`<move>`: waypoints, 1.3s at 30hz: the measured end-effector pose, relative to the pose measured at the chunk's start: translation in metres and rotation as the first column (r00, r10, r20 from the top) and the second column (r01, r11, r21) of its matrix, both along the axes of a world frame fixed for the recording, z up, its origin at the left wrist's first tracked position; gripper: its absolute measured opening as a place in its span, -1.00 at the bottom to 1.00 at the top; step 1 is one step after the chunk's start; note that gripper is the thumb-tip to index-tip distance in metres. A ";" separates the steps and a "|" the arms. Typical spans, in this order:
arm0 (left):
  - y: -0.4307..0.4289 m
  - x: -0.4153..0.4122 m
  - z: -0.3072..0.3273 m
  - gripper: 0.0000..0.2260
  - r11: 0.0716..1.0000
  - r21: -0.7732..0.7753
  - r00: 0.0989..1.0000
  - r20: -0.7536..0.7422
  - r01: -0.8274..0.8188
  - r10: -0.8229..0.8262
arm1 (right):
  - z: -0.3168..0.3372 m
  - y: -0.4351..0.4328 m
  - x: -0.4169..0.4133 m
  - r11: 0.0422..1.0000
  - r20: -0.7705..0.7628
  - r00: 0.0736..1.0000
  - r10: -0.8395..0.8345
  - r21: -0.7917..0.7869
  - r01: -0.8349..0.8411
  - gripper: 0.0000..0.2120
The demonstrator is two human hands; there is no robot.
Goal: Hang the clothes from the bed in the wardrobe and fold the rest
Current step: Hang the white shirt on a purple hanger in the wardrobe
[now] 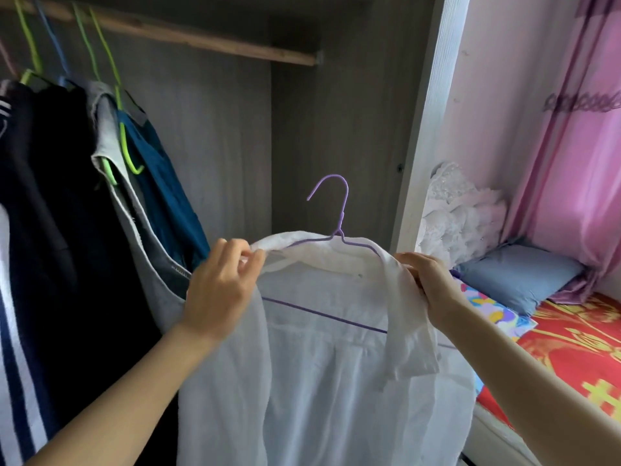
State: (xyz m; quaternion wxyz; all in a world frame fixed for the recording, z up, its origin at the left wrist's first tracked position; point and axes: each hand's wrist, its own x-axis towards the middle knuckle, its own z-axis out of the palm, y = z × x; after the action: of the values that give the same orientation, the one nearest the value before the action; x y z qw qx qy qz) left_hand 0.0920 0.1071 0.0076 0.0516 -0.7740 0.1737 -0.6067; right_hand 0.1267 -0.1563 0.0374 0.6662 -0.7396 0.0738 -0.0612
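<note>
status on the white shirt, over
Left hand, right hand pinch sheer white shirt on purple wire hanger. Hook not yet on wooden rail. Hung clothes crowd rail's left.

From here I see the left hand (pixel 218 284) pinching one shoulder of the white shirt (pixel 319 381) and the right hand (pixel 430 280) gripping the other. I can't tell if it also holds wire. The shirt drapes a purple hanger (pixel 339 216) before the wardrobe (pixel 336 129), well below the wooden rail (pixel 201 35). Dark clothes (pixel 50 196) hang left and the bed (pixel 571 348) lies right.
</note>
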 end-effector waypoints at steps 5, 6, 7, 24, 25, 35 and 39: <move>-0.017 0.000 -0.021 -0.70 0.934 -0.335 0.923 -0.307 0.123 -0.232 | -0.006 0.011 0.000 0.999 -0.023 0.999 0.033 -0.013 -0.034 -0.77; -0.014 0.002 -0.020 -0.70 0.869 -0.485 0.890 -0.347 0.099 -0.295 | -0.007 0.011 -0.001 0.999 -0.024 0.999 0.043 -0.015 -0.043 -0.77; -0.010 0.002 -0.020 -0.67 0.809 -0.583 0.866 -0.365 0.074 -0.341 | -0.008 0.011 0.000 0.999 -0.023 0.999 0.049 -0.010 -0.049 -0.76; 0.083 0.045 -0.003 -0.74 0.760 -0.644 0.626 -0.626 -0.080 -0.465 | 0.011 -0.018 0.004 0.997 -0.073 0.996 0.053 0.064 -0.048 -0.80; 0.081 0.044 -0.001 -0.66 0.816 -0.571 0.651 -0.654 -0.089 -0.386 | 0.016 -0.019 0.004 0.995 -0.068 0.996 0.062 0.077 -0.057 -0.81; 0.112 0.006 0.082 -0.71 0.932 -0.062 0.930 -0.117 -0.356 0.348 | 0.080 0.051 0.018 0.981 0.092 0.982 0.168 0.078 -0.175 -0.82; 0.144 0.000 0.121 -0.69 0.866 -0.089 0.854 -0.244 -0.492 0.460 | 0.124 0.104 0.029 0.965 0.252 0.952 0.174 0.147 -0.216 -0.81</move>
State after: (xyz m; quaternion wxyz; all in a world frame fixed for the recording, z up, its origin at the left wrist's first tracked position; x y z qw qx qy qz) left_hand 0.0916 0.2513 0.1281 0.1237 -0.8553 -0.0650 -0.4990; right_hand 0.1553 -0.0525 0.1617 0.7346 -0.6701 -0.0747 -0.0759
